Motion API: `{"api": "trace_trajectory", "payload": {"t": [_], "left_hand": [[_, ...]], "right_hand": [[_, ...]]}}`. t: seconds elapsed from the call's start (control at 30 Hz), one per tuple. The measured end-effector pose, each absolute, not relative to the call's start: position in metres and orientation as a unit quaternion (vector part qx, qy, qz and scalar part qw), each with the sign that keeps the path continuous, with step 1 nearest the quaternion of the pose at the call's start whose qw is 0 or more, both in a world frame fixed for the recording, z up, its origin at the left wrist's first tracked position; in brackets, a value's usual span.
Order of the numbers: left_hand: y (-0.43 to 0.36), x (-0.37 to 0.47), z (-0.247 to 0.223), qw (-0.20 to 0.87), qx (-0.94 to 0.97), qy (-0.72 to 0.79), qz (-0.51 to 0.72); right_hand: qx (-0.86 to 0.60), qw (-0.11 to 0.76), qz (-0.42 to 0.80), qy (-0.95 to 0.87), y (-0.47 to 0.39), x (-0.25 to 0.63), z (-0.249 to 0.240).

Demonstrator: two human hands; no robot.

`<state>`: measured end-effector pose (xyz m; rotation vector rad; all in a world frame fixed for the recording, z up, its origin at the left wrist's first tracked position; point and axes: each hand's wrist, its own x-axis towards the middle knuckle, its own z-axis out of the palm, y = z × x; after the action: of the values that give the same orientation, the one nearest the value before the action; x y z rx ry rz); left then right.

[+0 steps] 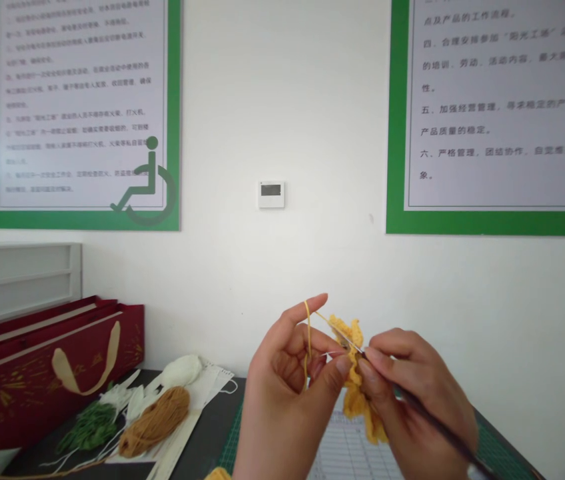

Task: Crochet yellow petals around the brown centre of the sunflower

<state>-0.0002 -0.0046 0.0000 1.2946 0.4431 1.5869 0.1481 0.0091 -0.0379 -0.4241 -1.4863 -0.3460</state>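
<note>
A crochet hook [432,423] is gripped pen-style by the right hand [425,380], while the left hand [285,380] pinches yellow crochet work [355,403], index finger [298,313] raised, apparently tensioning yarn [309,333].

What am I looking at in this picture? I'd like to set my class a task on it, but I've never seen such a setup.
There is no machine here, only a person's two bare hands. The one picture comes from a camera worn on that person's head, looking forward and down.

The left hand pinches a ruffled yellow yarn piece, with a yellow strand looped over its raised forefinger. The right hand holds a slim dark-handled tool, its thin end at the yellow piece.

On the dark table, to the left, lie green yarn, brown yarn and a white bundle, beside a maroon bag. Beneath the hands are a printed sheet and a green mat.
</note>
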Motion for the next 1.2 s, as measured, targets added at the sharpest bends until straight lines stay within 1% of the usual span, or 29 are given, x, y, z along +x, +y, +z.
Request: {"api": "trace_trajectory", "payload": {"t": [0.03, 0.07, 0.1, 0.13, 0.17, 0.23, 0.3, 0.33, 0.4, 0.5, 0.63, 0.77, 0.97, 1.2], "left_hand": [[-0.005, 0.001, 0.000, 0.507, 0.523, 0.187, 0.659], [-0.005, 0.002, 0.000, 0.526, 0.509, 0.187, 0.655], [-0.005, 0.003, 0.000, 0.556, 0.495, 0.183, 0.643], [-0.005, 0.002, 0.000, 0.592, 0.481, 0.175, 0.622], [-0.005, 0.002, 0.001, 0.626, 0.470, 0.168, 0.599], [-0.005, 0.000, 0.003, 0.663, 0.457, 0.162, 0.570], [-0.005, -0.002, 0.003, 0.661, 0.458, 0.162, 0.572], [-0.005, -0.003, 0.004, 0.653, 0.463, 0.165, 0.576], [-0.005, -0.003, 0.004, 0.642, 0.470, 0.170, 0.582], [-0.005, -0.004, 0.005, 0.629, 0.479, 0.179, 0.586], [-0.005, -0.004, 0.005, 0.606, 0.493, 0.186, 0.596], [-0.004, -0.004, 0.004, 0.597, 0.498, 0.184, 0.601], [-0.004, -0.005, 0.004, 0.585, 0.505, 0.200, 0.603], [-0.002, -0.005, 0.003, 0.576, 0.512, 0.198, 0.606]], "right_hand": [[-0.197, 0.681, -0.239, -0.664, 0.010, 0.149, -0.039], [-0.195, 0.670, -0.285, -0.657, 0.011, 0.148, -0.041], [-0.184, 0.680, -0.294, -0.646, 0.011, 0.146, -0.042], [-0.174, 0.706, -0.266, -0.633, 0.012, 0.144, -0.043], [-0.161, 0.743, -0.207, -0.616, 0.013, 0.141, -0.043], [-0.144, 0.799, -0.038, -0.582, 0.015, 0.135, -0.042], [-0.129, 0.814, 0.117, -0.554, 0.016, 0.130, -0.040], [-0.119, 0.812, 0.172, -0.544, 0.017, 0.128, -0.038], [-0.098, 0.808, 0.241, -0.529, 0.016, 0.127, -0.036], [-0.089, 0.803, 0.285, -0.515, 0.015, 0.129, -0.033], [-0.091, 0.798, 0.289, -0.521, 0.013, 0.135, -0.033], [-0.096, 0.790, 0.262, -0.545, 0.012, 0.142, -0.034], [-0.112, 0.782, 0.192, -0.582, 0.009, 0.147, -0.032], [-0.147, 0.746, 0.086, -0.644, 0.003, 0.155, -0.034]]}}
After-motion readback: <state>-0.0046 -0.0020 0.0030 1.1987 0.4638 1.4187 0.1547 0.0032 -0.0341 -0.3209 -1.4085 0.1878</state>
